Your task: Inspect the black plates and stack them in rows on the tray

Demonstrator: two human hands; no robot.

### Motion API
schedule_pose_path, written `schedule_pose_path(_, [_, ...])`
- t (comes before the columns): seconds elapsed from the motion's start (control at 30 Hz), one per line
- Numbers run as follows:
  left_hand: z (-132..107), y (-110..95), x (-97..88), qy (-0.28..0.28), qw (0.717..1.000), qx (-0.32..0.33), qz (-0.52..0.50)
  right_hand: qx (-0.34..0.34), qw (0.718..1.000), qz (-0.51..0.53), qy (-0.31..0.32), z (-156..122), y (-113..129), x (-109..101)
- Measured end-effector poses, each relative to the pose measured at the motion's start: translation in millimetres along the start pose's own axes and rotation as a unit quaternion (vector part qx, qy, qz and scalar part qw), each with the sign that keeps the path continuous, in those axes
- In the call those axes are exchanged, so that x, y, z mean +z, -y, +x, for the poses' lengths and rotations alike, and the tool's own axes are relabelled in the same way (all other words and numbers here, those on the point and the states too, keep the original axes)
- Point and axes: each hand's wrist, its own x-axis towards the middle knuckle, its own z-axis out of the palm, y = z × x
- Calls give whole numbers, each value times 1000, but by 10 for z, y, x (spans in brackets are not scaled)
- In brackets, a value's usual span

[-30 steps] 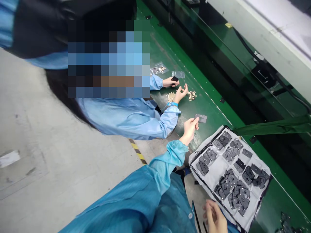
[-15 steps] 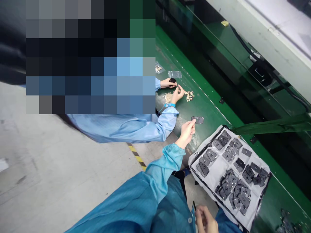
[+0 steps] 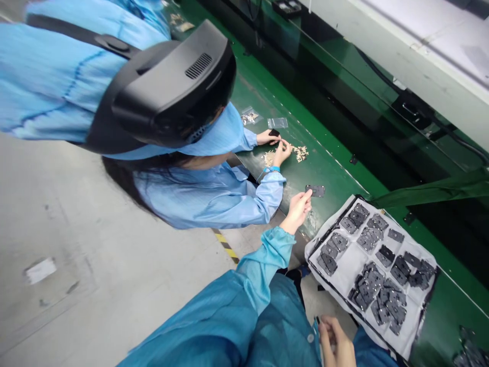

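My left hand, at the end of a teal sleeve, pinches the near end of a dark grey rectangular plate with small holes. The plate is over the green tabletop, close to the co-worker's forearm. Low in the view, my right hand is close to my body with its fingers curled. A small dark tip shows by these fingers; what it belongs to is hidden. Right of my left hand, a white cloth-lined tray bears several groups of similar dark plates, some overlapping.
A co-worker in light blue, wearing a dark headset, handles a small black part beside piles of small beige pieces. Clear bags lie beyond. Green fabric stretches behind the tray. More dark parts lie at lower right.
My view has shifted, so the table and tray appear slightly farther right. My left hand keeps its pinch on the plate. Less of the dark tip by my right hand shows.
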Motion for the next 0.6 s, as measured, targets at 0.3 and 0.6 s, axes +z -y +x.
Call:
schedule_pose_path(0.3, [-16,-22,-53,-7,999,25,28,-1,999,1,51,-102,173,-138])
schedule_pose_path(0.6, [-11,83,-36,-20,999,27,27,-53,996,-42,50,106,230,-280])
